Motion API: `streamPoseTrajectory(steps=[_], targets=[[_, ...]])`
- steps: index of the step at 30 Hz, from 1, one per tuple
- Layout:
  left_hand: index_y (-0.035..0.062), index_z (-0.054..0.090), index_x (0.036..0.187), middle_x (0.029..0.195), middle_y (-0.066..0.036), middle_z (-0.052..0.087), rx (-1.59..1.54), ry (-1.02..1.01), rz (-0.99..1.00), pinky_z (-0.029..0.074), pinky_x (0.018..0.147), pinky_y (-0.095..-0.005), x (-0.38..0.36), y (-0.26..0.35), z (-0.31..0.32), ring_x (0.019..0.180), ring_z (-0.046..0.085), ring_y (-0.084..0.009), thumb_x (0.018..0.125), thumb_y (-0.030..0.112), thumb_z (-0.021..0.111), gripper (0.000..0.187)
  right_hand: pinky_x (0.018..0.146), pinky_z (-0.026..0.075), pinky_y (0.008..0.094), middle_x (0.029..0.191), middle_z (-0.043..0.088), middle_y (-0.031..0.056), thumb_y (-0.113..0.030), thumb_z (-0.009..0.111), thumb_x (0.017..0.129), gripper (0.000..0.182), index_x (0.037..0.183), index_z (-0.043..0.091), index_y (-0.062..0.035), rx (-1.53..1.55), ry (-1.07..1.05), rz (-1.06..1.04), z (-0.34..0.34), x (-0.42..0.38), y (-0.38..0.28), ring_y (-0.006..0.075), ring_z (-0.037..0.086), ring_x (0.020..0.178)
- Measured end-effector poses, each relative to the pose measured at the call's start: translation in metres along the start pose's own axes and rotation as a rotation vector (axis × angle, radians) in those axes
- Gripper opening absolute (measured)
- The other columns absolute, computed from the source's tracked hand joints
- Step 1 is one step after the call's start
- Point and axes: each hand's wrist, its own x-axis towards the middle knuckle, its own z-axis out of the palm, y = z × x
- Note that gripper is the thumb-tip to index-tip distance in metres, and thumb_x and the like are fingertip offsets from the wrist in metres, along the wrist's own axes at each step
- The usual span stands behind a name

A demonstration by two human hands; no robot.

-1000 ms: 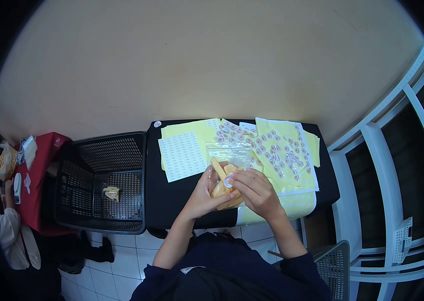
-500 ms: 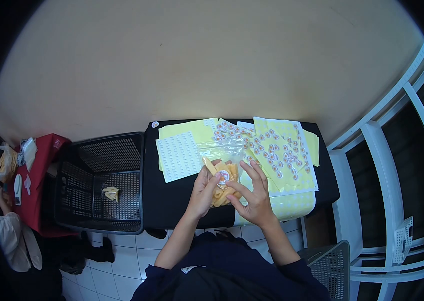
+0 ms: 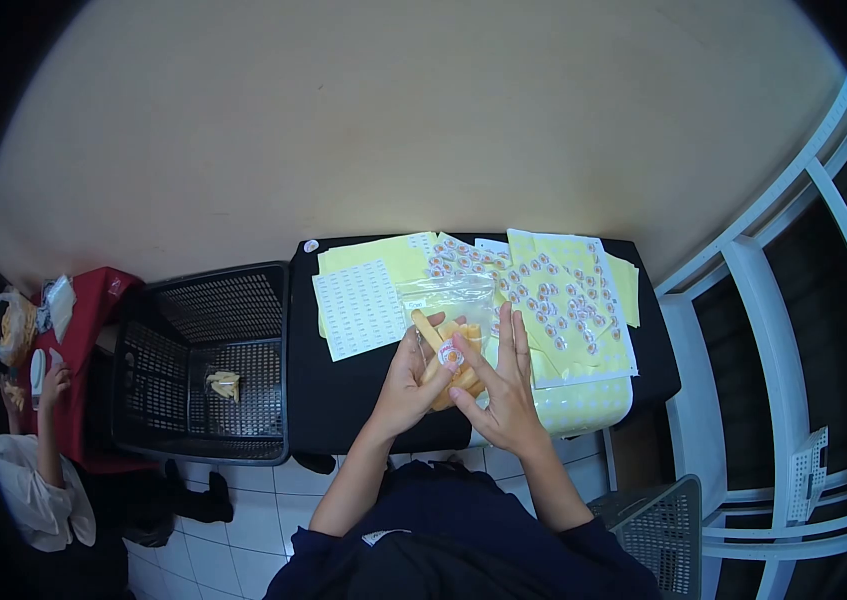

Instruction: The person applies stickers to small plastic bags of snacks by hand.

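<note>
My L hand (image 3: 406,387) has the clear zip bag (image 3: 455,290) mid-frame, pinched btwn thumb & fingers: thumb across the front, fingers mostly hidden behind. Yellow sticks (image 3: 425,327) fill its lower part; the top's see-through. Round sticker (image 3: 450,357) sits on the bag's front, nr my L thumb. My R hand (image 3: 510,408) is spread, just R of the bag, index tip at the sticker's edge (can't tell if it's pressing), other fingers pointing up the frame.

Behind the bag, on the black table (image 3: 338,410): white label sheet (image 3: 355,310) w/ rows of small print to the L, sticker sheets (image 3: 568,310) w/ lots of round stickers to the R, plus a lone sticker (image 3: 311,246) at the table's upper L corner.

L of the table, a black crate (image 3: 138,400) w/ one small pack (image 3: 224,385) inside. Far L of frame, a co-worker's hand (image 3: 57,380) is by a white device (image 3: 38,372) on the red table (image 3: 93,310), w/ a plastic bag of snacks (image 3: 15,328) above. Lower R of frame: grey basket (image 3: 668,535)
</note>
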Motion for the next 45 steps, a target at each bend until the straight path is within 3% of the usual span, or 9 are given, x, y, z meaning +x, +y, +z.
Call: streamPoseTrajectory(steps=[7,12,15,22,27,37,45], targets=[[-0.0006,0.021,0.126,0.126,-0.021,0.036,-0.02,-0.037,0.019,0.03,0.097,-0.0345,-0.002,0.001,-0.002,0.117,0.037,-0.0242,0.077,-0.001,0.051,0.058,0.1,0.017,0.0451,0.135,0.015,0.0262,-0.025,0.056,0.077,0.047,0.123,0.045,-0.016,0.186,0.036,-0.032,0.011,-0.004,0.005,0.0408,0.018,0.124],[-0.0015,0.028,0.123,0.119,-0.017,0.041,-0.012,-0.038,0.055,0.033,0.094,-0.0317,-0.003,-0.002,-0.004,0.112,0.041,-0.0206,0.077,0.002,0.052,0.051,0.093,0.033,0.037,0.124,0.037,0.022,-0.009,0.057,0.076,0.044,0.118,0.047,-0.0039,0.629,0.19,0.073,0.014,-0.002,0.0,0.0322,0.04,0.114],[-0.0019,0.032,0.121,0.114,-0.013,0.044,-0.029,0.005,0.013,0.036,0.09,-0.0291,-0.004,0.002,0.002,0.105,0.045,-0.0171,0.08,0.005,0.051,0.045,0.09,0.037,0.0351,0.114,0.047,0.0186,-0.005,0.057,0.074,0.041,0.113,0.049,-0.0005,0.619,0.302,0.123,0.016,0.001,-0.004,0.029,0.047,0.107],[-0.0028,0.033,0.12,0.115,-0.014,0.046,-0.083,0.048,-0.024,0.038,0.088,-0.0287,-0.007,0.001,0.003,0.104,0.046,-0.0159,0.087,0.007,0.043,0.036,0.086,0.04,0.0332,0.111,0.05,0.0166,-0.002,0.058,0.072,0.04,0.112,0.05,-0.0002,0.622,0.33,0.168,0.02,0.0,-0.009,0.0264,0.05,0.104],[-0.0032,0.035,0.118,0.113,-0.014,0.048,-0.097,0.08,-0.038,0.039,0.086,-0.028,-0.009,-0.001,0.0,0.101,0.049,-0.0161,0.086,0.006,0.043,0.035,0.08,0.045,0.03,0.112,0.05,0.0147,0.0,0.059,0.071,0.041,0.111,0.051,-0.0018,0.658,0.341,0.201,0.022,-0.001,-0.014,0.0239,0.051,0.102],[-0.0034,0.042,0.11,0.102,-0.01,0.052,-0.018,0.068,-0.076,0.042,0.08,-0.0251,-0.004,-0.006,0.0,0.093,0.051,-0.0122,0.084,0.004,0.048,0.028,0.08,0.044,0.0299,0.11,0.052,0.0139,0.0,0.061,0.07,0.042,0.111,0.052,-0.0036,0.547,0.416,0.287,0.021,-0.017,-0.021,0.0244,0.052,0.102],[-0.0029,0.043,0.109,0.1,-0.01,0.053,0.033,-0.109,-0.249,0.043,0.077,-0.0235,-0.011,-0.041,0.01,0.089,0.052,-0.0118,0.086,0.008,0.045,0.025,0.084,0.043,0.0323,0.108,0.053,0.0145,0.0,0.062,0.069,0.042,0.109,0.052,-0.0025,0.425,0.614,0.442,0.026,-0.058,-0.025,0.0262,0.051,0.102]])
